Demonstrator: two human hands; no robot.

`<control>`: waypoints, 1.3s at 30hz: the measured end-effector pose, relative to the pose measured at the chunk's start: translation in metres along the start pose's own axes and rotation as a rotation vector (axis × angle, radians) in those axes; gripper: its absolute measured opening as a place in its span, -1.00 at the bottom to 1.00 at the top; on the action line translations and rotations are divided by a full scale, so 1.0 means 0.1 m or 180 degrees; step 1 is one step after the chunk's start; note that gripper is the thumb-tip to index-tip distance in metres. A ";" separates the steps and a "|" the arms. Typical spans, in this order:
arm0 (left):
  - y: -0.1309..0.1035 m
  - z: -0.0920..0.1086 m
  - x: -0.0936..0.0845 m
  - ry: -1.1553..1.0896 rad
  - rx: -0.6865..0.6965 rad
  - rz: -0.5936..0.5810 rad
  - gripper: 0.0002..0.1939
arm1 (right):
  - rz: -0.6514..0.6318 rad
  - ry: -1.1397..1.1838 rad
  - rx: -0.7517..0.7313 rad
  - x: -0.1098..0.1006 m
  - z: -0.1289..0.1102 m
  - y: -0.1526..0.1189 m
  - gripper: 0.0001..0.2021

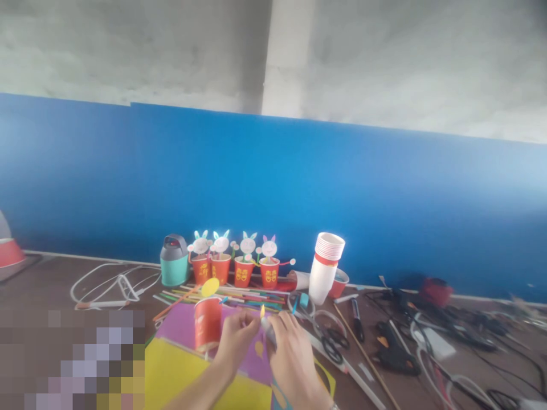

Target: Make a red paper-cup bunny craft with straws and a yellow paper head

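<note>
Near the bottom centre, my left hand (240, 336) has its fingers pinched together; whatever is between them is too small to make out. My right hand (290, 347) is wrapped round a whitish tool (268, 331), which points up and left. A small yellow pointed piece (262, 312) shows at the tool's tip, between my two hands. Left of my left hand stands a red paper cup (207, 324) with a yellow disc (210, 287) above its rim. Purple paper (179, 323) and yellow paper (171, 370) lie beneath my hands.
Several red cups with rabbit faces (243, 272) stand behind, beside a teal container (174, 262). Thin coloured sticks lie before them. To the right are stacked white cups (327, 265), black scissors (333, 344), a black glue gun (395, 353) and tangled cables. A blue panel (256, 188) rises behind.
</note>
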State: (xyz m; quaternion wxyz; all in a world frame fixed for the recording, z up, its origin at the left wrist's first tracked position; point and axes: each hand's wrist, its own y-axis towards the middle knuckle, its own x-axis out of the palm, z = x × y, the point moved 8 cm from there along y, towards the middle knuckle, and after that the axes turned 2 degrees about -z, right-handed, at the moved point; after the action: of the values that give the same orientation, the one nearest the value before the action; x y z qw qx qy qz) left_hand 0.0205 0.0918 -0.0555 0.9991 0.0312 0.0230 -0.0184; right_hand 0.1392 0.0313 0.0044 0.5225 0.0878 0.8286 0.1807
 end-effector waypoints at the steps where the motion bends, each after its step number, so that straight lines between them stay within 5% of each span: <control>1: 0.00 0.00 0.01 -0.0007 -0.0011 -0.0017 -0.76 | -0.0012 -0.0035 0.0019 0.00 0.01 0.00 -0.63; 25: 0.03 0.02 -0.02 -0.0576 0.0036 0.0015 -0.73 | -0.0101 -0.0217 0.0098 0.04 0.05 0.00 -0.84; 32: -0.03 0.02 -0.01 -0.0401 -0.0141 -0.0007 -0.64 | -0.0044 -0.0097 0.0143 -0.05 0.01 0.02 -0.64; 39: -0.05 0.02 0.04 -0.0338 -0.0202 -0.0047 -0.65 | -0.0038 -0.0178 0.0114 -0.01 0.04 0.01 -0.68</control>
State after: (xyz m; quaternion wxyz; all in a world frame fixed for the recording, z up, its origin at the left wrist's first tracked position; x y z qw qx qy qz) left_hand 0.0248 0.0866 -0.0538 0.9992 -0.0017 -0.0292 -0.0267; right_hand 0.1433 0.0328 0.0036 0.5449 0.0972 0.8173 0.1602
